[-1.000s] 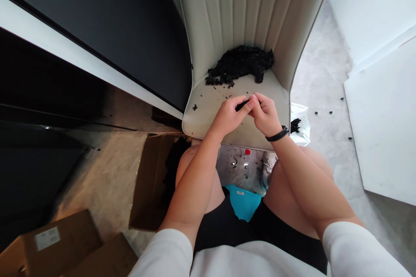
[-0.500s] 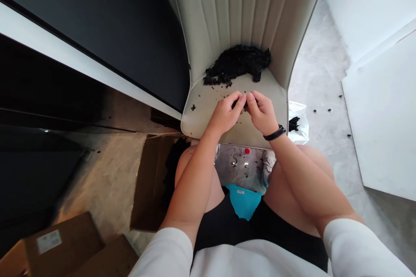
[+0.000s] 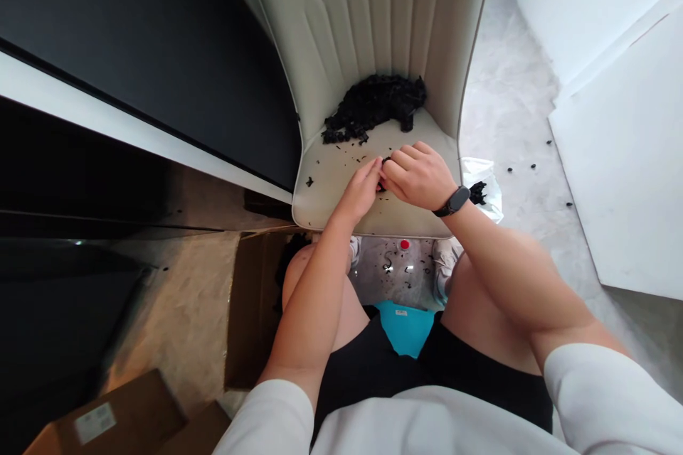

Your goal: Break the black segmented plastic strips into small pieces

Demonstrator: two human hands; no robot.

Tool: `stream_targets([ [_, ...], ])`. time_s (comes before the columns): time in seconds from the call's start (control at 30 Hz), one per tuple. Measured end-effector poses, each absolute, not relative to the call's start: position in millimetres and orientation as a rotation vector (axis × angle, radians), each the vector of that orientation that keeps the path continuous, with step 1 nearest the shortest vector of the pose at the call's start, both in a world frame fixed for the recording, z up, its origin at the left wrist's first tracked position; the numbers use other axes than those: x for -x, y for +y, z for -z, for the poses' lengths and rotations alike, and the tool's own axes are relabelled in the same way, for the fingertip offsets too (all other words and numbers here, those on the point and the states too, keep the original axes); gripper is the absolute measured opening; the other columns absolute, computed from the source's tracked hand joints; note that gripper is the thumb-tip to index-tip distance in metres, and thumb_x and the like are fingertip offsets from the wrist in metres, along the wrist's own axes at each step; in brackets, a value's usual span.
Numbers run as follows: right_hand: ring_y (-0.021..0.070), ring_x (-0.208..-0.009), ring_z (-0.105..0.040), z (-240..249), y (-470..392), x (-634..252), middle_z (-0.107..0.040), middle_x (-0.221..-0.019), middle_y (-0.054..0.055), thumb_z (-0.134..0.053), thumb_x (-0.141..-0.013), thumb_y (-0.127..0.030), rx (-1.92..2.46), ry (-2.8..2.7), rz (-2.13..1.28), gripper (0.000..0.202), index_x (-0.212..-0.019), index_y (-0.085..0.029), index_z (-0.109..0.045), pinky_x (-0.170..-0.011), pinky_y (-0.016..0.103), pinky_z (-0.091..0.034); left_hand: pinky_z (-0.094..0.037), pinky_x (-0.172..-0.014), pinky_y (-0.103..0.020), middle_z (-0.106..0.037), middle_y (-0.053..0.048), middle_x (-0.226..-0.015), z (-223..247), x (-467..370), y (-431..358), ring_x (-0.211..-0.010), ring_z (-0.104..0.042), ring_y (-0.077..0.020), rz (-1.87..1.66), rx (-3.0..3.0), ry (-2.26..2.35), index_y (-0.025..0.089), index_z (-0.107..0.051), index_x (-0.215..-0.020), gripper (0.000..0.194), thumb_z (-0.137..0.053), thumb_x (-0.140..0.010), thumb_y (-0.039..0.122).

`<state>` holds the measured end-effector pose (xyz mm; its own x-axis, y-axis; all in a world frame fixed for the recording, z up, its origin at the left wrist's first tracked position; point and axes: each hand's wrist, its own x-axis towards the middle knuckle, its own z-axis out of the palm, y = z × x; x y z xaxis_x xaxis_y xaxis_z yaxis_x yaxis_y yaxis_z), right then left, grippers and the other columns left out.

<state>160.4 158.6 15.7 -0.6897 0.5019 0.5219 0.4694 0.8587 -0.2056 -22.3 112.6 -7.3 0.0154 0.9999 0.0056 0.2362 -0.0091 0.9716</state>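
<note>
Over the front of a beige padded chair [image 3: 341, 202], my left hand [image 3: 363, 188] and my right hand [image 3: 417, 174] meet at the fingertips. Between them is a small black piece [image 3: 380, 187], mostly covered by the fingers, so its kind does not show. Both hands are closed on it; the right one is turned with its back upward, a black band on the wrist. Behind them a heap of black, ragged pieces [image 3: 376, 105] lies against the chair's backrest. Small black scraps [image 3: 309, 182] are scattered on the seat.
A white plastic bag [image 3: 489, 202] with black pieces stands right of the chair. An open cardboard box [image 3: 250, 313] is by my left leg. A bottle with a red cap [image 3: 405, 245] and black bits are on the floor below. A dark cabinet [image 3: 160, 50] borders the left.
My right hand has rolled over, from thumb uppermost to knuckles uppermost. The left fingers have straightened somewhat. The view has shifted slightly, and the small black piece stays between the hands.
</note>
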Motion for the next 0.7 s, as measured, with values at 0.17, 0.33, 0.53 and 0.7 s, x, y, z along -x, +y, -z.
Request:
stream_targets([
  [0.17,0.0245,-0.077,-0.047,-14,154,-165,-0.062,-0.081,0.008,-0.041,-0.121,-0.043,0.61,-2.461,-0.032,0.045,-0.09,-0.023,-0.068,-0.076,0.044,-0.029,-0.056,-0.076,-0.032,-0.059,-0.002,-0.08,0,19,105,-0.079,-0.06,-0.0167,-1.065,-1.322,1.298,0.023,-0.056,-0.082,0.067,-0.054,-0.102,0.087],
  [0.33,0.0249,-0.078,-0.048,-10,154,-166,-0.06,-0.08,0.007,-0.044,-0.12,-0.046,0.616,-2.431,-0.154,0.044,-0.091,-0.024,-0.068,-0.076,0.044,-0.031,-0.054,-0.073,-0.031,-0.055,-0.001,-0.076,-10,19,104,-0.075,-0.056,-0.0154,-1.064,-1.257,1.247,0.023,-0.051,-0.076,0.067,-0.062,-0.097,0.086],
  [0.53,0.0252,-0.079,-0.049,-9,152,-163,-0.061,-0.082,0.008,-0.038,-0.121,-0.044,0.624,-2.441,-0.088,0.046,-0.09,-0.024,-0.067,-0.076,0.044,-0.032,-0.056,-0.076,-0.032,-0.062,-0.003,-0.078,-7,22,106,-0.077,-0.061,-0.0169,-1.093,-1.236,1.289,0.023,-0.056,-0.078,0.059,-0.062,-0.102,0.076],
  [0.7,0.0255,-0.081,-0.052,-7,156,-161,-0.065,-0.086,0.009,-0.042,-0.12,-0.04,0.654,-2.444,-0.056,0.042,-0.093,-0.023,-0.069,-0.078,0.044,-0.036,-0.057,-0.09,-0.037,-0.067,-0.006,-0.087,-13,29,102,-0.09,-0.067,-0.0215,-1.124,-1.51,1.515,0.023,-0.066,-0.089,0.059,-0.051,-0.108,0.078],
])
